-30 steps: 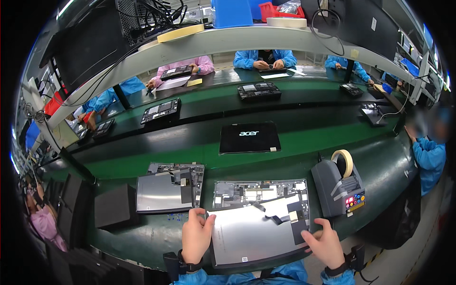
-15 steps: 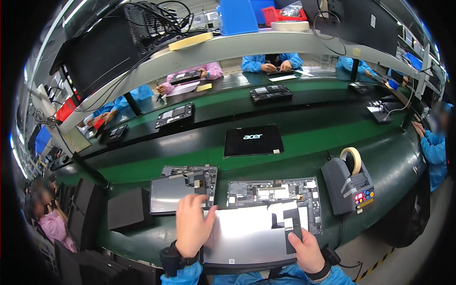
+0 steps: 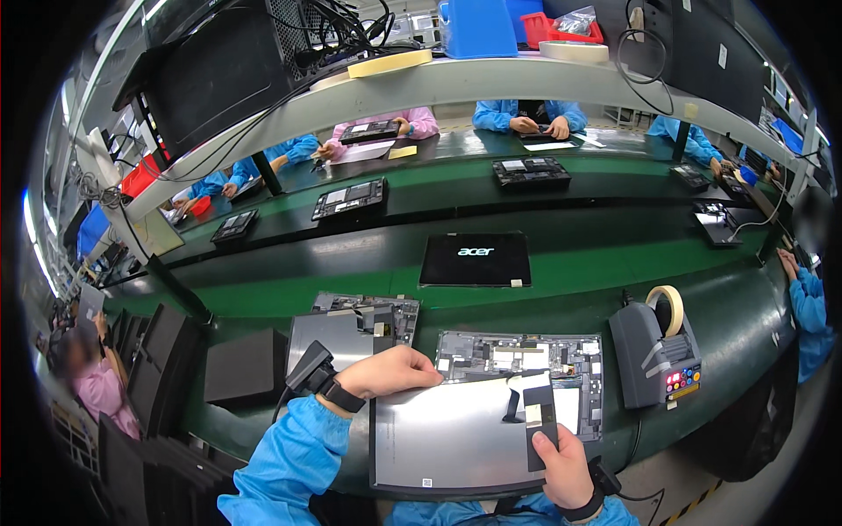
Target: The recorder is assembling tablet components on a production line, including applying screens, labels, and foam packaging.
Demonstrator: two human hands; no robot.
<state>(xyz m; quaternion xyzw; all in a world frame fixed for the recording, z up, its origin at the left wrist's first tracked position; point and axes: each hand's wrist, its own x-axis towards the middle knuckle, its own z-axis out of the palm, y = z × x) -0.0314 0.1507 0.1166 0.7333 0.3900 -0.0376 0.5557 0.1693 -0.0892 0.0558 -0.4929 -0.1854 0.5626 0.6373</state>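
Note:
A silver-backed display panel point(image 3: 447, 434) lies tilted close to me, its far edge overlapping an opened laptop base point(image 3: 561, 355) with exposed circuit boards. My right hand point(image 3: 567, 473) grips the panel's right side, thumb on the black strip there. At the panel's far edge my left hand point(image 3: 390, 370) is closed, fingertips pressed together; what they pinch, if anything, cannot be made out. Behind my left wrist sits a second silver panel point(image 3: 338, 337) on another opened laptop base point(image 3: 403, 317).
A grey tape dispenser point(image 3: 645, 355) stands at right, a black foam block point(image 3: 244, 366) at left. Beyond, a black screen point(image 3: 475, 260) lies on the green bench. Opened laptop units point(image 3: 349, 200) line the far strip, where co-workers sit. A grey shelf beam point(image 3: 491, 74) crosses above.
My left hand has gone from spread fingers over the panel's left part to a closed grip at its far edge, the forearm swinging in from the left. My right hand keeps its hold.

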